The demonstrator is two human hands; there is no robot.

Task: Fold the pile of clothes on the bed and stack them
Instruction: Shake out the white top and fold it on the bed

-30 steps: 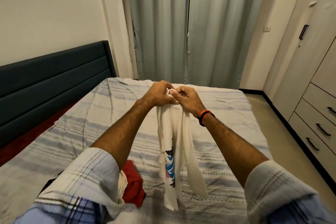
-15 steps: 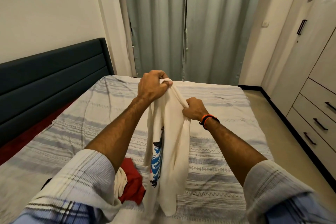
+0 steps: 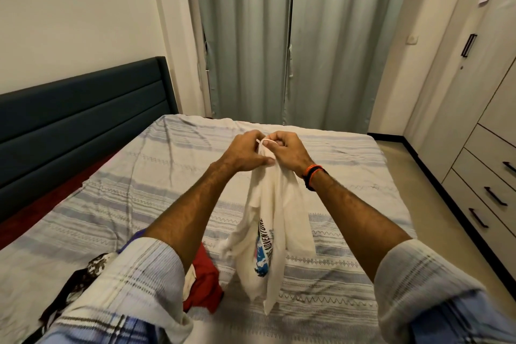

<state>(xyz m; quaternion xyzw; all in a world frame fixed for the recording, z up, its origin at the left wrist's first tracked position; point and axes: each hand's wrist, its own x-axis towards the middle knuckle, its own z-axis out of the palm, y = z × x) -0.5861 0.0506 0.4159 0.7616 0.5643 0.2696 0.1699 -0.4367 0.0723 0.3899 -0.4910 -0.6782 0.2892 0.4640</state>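
Step in hand: orienting the white T-shirt (image 3: 272,234), which hangs bunched above the bed (image 3: 349,165). Your left hand (image 3: 243,152) and right hand (image 3: 289,149) both pinch its top edge, probably the collar. Next, find the shoulders and spread it flat.

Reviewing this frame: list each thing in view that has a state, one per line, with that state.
white T-shirt: unfolded, hanging bunched above the bed, gripped at its top edge.
left hand: grips the shirt's top.
right hand: grips the shirt's top beside the left.
red garment: crumpled on the bed, unfolded.
dark patterned garment: lying loose, unfolded.
curtains: drawn shut.
drawers: closed.
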